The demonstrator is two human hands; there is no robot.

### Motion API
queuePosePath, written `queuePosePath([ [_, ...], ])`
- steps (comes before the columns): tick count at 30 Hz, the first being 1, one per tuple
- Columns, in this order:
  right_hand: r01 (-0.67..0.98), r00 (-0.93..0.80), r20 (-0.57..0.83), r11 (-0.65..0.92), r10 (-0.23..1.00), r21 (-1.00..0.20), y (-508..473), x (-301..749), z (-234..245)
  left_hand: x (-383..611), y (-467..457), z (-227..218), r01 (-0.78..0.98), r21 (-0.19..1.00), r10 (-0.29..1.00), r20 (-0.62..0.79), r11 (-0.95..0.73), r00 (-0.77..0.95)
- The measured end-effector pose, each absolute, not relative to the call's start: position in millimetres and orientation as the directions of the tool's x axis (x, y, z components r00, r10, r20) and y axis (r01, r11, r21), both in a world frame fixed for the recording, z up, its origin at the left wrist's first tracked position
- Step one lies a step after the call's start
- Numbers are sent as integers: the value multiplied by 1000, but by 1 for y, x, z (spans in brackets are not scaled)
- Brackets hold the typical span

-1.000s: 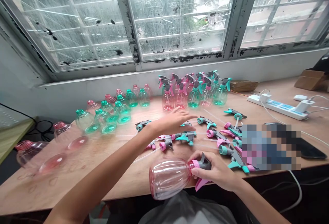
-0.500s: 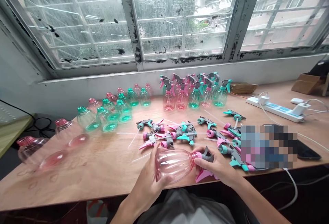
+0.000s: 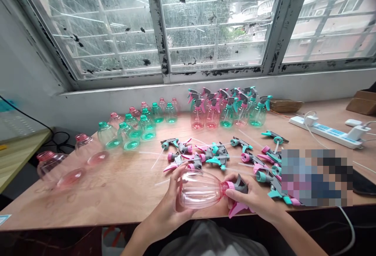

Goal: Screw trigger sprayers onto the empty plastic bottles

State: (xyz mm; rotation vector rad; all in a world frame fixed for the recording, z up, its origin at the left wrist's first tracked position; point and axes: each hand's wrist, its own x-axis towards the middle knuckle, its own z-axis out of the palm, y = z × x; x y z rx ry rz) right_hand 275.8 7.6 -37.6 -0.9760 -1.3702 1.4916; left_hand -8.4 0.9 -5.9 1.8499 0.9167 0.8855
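A clear pink spray bottle [image 3: 201, 191] lies on its side in the air over the table's front edge, its neck pointing right. My left hand [image 3: 173, 199] is wrapped around its wide base end. At the neck, my right hand [image 3: 249, 195] grips a pink-and-grey trigger spray head [image 3: 241, 186], its fingers closed around the pink collar and its pink trigger hanging below. The collar sits against the bottle's mouth; how far it is screwed on I cannot tell. Just beyond the hands lies a pile of loose pink, teal and grey spray heads [image 3: 216, 155] with thin tubes.
Several open pink and green bottles [image 3: 131, 136] stand at the left of the wooden table [image 3: 126, 197]. At the back, assembled spray bottles [image 3: 226, 113] stand in a group. A white power strip [image 3: 326, 131], cables and a cardboard box [image 3: 362, 102] are at the right.
The camera view has swung a little to the left, so the scene sits further right. Both hands keep their hold on the bottle and spray head, with only slight finger movement.
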Motion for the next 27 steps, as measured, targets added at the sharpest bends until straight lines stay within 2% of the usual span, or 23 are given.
queuePosePath([
  [6, -30, -182, 92, 88, 979, -996, 13, 276, -40, -14, 3, -7, 175, 965, 856, 83, -197, 510],
  [10, -20, -194, 124, 123, 973, -992, 14, 276, -39, -16, 5, -6, 139, 982, 847, 32, -124, 531],
  [13, -18, -199, 115, 114, 973, -993, 14, 277, -40, -17, 5, -7, 122, 985, 836, 34, -120, 548],
  [18, -42, -185, 108, 102, 977, -994, 15, 280, -44, -17, 11, -17, 110, 969, 844, 132, -219, 520],
  [21, -43, -225, 87, 79, 971, -996, 14, 278, -43, -16, 16, -25, 98, 977, 884, 125, -188, 451],
  [27, 26, -207, 110, 118, 972, -993, 11, 277, -43, -16, 16, -23, 9, 997, 895, 59, -70, 441],
])
